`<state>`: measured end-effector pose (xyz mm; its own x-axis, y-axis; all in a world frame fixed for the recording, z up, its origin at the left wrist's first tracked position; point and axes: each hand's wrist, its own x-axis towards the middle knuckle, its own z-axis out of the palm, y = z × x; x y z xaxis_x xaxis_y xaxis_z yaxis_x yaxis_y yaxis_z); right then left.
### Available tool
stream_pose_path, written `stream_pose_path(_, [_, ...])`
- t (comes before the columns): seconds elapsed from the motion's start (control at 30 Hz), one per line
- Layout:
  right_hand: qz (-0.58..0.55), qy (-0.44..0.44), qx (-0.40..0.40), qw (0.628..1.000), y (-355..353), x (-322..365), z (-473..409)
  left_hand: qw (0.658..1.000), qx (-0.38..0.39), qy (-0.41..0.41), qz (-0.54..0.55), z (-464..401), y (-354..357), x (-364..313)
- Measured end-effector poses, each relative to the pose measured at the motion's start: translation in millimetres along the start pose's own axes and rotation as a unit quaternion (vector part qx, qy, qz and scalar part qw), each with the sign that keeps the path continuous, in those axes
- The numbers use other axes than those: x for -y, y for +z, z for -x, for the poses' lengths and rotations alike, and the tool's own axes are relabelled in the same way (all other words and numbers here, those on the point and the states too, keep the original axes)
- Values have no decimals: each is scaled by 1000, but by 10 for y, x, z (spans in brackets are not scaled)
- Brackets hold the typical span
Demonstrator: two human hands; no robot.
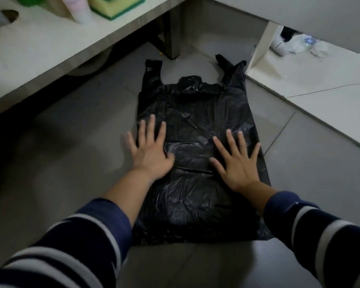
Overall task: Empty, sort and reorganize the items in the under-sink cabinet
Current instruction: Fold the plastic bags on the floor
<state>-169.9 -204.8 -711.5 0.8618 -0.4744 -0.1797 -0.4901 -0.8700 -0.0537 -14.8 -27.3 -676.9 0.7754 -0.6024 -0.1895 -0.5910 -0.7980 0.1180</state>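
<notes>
— On the grey tiled floor (75, 142), what lies flat?

— One crinkled black plastic carrier bag (197, 113), its two handles pointing toward the far corner, between the pale shelf board's (40, 50) edge and the white cabinet base (312, 80).

— And the hands?

— Both spread, fingers straight. Left hand (150, 150) presses the bag's left edge, outer fingers spilling onto the tile; right hand (239, 161) lies palm-down near the right edge. Navy sleeves with white stripes (87, 242) frame the shot.

— Anything else?

— Yellow-and-green sponges (114, 5) and a pale pink tube (79, 9) at the shelf board's far edge; crumpled white plastic (299, 45) inside the cabinet's far corner.
</notes>
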Motion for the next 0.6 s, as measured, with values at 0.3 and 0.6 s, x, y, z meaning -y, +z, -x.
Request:
stream_pose_path(0.3, [29,-14,17,999,126,-504,187,992,123,23,-15,186,437,-24])
stream_pose_path(0.6, [-16,-16,68,997,-112,-638,212,990,140,27,-9,176,114,-446])
